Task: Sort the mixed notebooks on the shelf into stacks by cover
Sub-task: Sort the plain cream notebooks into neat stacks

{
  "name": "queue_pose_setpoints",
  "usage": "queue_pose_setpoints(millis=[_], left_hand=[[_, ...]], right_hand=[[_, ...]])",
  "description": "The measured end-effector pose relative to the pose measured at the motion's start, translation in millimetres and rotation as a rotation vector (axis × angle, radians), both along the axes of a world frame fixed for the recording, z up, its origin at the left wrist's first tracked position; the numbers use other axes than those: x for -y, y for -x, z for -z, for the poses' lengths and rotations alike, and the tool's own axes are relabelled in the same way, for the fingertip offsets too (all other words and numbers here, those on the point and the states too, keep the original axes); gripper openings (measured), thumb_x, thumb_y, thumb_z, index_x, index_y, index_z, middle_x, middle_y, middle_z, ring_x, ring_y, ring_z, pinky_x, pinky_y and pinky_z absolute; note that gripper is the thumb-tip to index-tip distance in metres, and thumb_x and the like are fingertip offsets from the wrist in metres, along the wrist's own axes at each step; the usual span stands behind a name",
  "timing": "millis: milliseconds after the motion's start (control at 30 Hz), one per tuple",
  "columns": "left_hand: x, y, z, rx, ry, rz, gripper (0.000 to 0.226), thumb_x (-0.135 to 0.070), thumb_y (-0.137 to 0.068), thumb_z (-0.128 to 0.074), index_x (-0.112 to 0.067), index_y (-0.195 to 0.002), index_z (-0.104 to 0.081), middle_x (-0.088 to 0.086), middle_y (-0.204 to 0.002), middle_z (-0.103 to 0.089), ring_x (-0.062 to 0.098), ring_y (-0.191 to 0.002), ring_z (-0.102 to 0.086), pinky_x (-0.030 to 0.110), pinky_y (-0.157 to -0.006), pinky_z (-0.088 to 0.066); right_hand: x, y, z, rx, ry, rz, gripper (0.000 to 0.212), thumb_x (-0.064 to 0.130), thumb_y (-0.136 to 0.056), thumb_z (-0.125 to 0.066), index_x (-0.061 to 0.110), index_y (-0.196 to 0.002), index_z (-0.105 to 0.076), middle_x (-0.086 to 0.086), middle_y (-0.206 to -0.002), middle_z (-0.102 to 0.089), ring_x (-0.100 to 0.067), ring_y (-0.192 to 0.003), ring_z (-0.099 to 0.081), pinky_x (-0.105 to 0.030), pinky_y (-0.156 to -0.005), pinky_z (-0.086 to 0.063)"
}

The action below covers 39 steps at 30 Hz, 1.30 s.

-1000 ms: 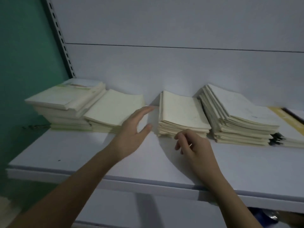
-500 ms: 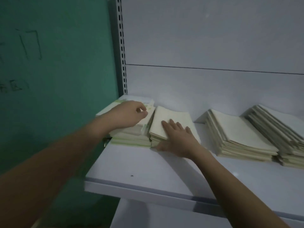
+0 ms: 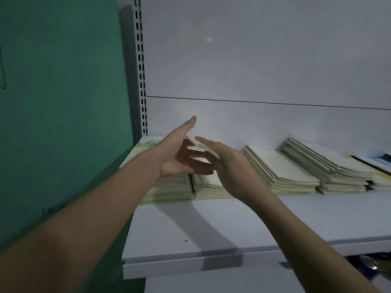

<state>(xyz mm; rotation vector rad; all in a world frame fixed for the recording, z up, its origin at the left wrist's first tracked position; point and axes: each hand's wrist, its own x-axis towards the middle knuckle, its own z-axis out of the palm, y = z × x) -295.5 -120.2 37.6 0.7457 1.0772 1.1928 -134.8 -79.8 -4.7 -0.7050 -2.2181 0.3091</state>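
We have both hands lifted over the two leftmost stacks at about ten o'clock on the white shelf (image 3: 211,229). Our left hand (image 3: 175,159) is spread, palm turned inward and fingers straight, thumb pointing up toward the back panel; our right hand (image 3: 230,166) is also spread, fingers extended toward the left hand, and neither one holds a notebook. The picture is blurred around the fingers, so we cannot tell whether the fingertips brush the top cover. Below them sits the green-edged stack (image 3: 169,187) hard against the corner at nine o'clock, with a cream stack (image 3: 209,185) touching its right side. Toward two o'clock lie a second cream stack (image 3: 281,170) and, just beside it, a fanned stack (image 3: 330,168), and at three o'clock some yellow and dark covers (image 3: 378,160) poke in from the edge. We judge the step in hand to be squaring up or picking from the two left stacks. To do it well, we should bring the palms down on opposite sides of one stack only, press inward evenly so the edges line up, and keep the thumbs on top to stop covers sliding. The covers look smooth and thin, so a lopsided push could shear the pile or nudge the neighbouring stack; we would check each top cover before merging anything.
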Motion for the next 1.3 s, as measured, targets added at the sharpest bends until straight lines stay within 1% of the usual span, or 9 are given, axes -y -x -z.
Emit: queue_pose_setpoints(millis=[133,333,500,600,867,1000,1100,1200,1300], left_hand=[[6,-1,3,-0.136,-0.008,-0.1,0.019,-0.017,-0.099,-0.049,-0.002,-0.099,-0.061,0.011,-0.077,-0.071,0.022,-0.068,-0.07,0.035,-0.064,-0.061],[14,35,1,-0.266,-0.049,-0.309,0.021,-0.004,-0.095,-0.054,-0.012,-0.114,-0.061,0.009,-0.105,-0.072,0.024,-0.092,-0.068,0.036,-0.067,-0.057],[24,46,3,-0.378,-0.043,-0.318,0.031,0.007,-0.095,-0.05,-0.022,-0.106,-0.052,0.004,-0.098,-0.066,0.022,-0.085,-0.064,0.038,-0.066,-0.051],[24,44,2,-0.377,-0.061,-0.36,0.033,0.008,-0.094,-0.051,-0.019,-0.113,-0.052,0.005,-0.098,-0.066,0.023,-0.085,-0.064,0.037,-0.064,-0.051],[40,48,15,-0.312,-0.076,-0.447,0.04,0.005,-0.094,-0.05,-0.017,-0.127,-0.051,0.007,-0.107,-0.067,0.025,-0.09,-0.066,0.035,-0.06,-0.054],[45,43,21,-0.265,-0.035,-0.455,0.038,0.001,-0.094,-0.051,-0.013,-0.129,-0.049,0.009,-0.105,-0.068,0.025,-0.087,-0.067,0.035,-0.06,-0.055],[41,37,23,-0.253,-0.033,-0.452,0.036,-0.005,-0.096,-0.052,-0.015,-0.131,-0.05,0.009,-0.107,-0.069,0.025,-0.091,-0.067,0.037,-0.067,-0.055],[35,26,21,-0.19,-0.048,-0.412,0.031,-0.034,-0.097,-0.056,-0.019,-0.125,-0.056,0.008,-0.102,-0.073,0.024,-0.091,-0.07,0.035,-0.072,-0.057],[25,19,18,-0.18,-0.031,-0.34,0.064,-0.066,-0.073,-0.064,-0.021,-0.118,-0.058,0.011,-0.104,-0.074,0.028,-0.095,-0.072,0.04,-0.076,-0.059]], right_hand=[[-3,-1,6,0.233,0.047,-0.168,0.058,0.037,-0.096,-0.056,0.045,-0.147,-0.03,0.023,-0.149,-0.036,-0.005,-0.134,-0.04,-0.03,-0.107,-0.037],[-27,-22,36,-0.015,0.294,0.007,0.114,0.057,-0.065,-0.079,0.042,-0.152,-0.007,0.013,-0.153,-0.031,-0.006,-0.138,-0.031,-0.031,-0.109,-0.032],[-51,-18,68,0.535,0.191,0.106,0.109,0.071,-0.076,-0.06,0.033,-0.154,0.006,0.004,-0.163,0.0,-0.021,-0.15,-0.002,-0.048,-0.121,-0.009],[-57,-11,73,0.63,0.079,0.089,0.088,0.068,-0.081,-0.056,0.03,-0.15,-0.017,0.002,-0.152,-0.029,-0.028,-0.139,-0.028,-0.047,-0.112,-0.025],[-61,-30,71,0.47,0.026,0.072,0.042,0.032,-0.1,-0.046,0.033,-0.142,-0.043,0.007,-0.132,-0.057,-0.02,-0.119,-0.053,-0.035,-0.093,-0.043],[-62,-31,48,-0.102,0.289,0.122,0.025,0.031,-0.104,-0.039,0.022,-0.105,-0.063,0.001,-0.089,-0.065,-0.026,-0.083,-0.061,-0.032,-0.066,-0.043],[-44,-19,17,-0.45,0.366,0.118,0.025,0.028,-0.104,-0.039,0.021,-0.101,-0.062,0.005,-0.085,-0.063,-0.02,-0.08,-0.06,-0.034,-0.067,-0.044],[-14,-6,6,-0.426,0.285,0.021,0.031,0.031,-0.104,-0.039,0.025,-0.124,-0.061,0.013,-0.101,-0.065,-0.004,-0.087,-0.057,-0.019,-0.072,-0.045],[11,6,13,-0.142,0.181,-0.121,0.037,0.035,-0.102,-0.043,0.038,-0.138,-0.051,0.018,-0.13,-0.057,0.0,-0.115,-0.054,-0.017,-0.094,-0.046]])
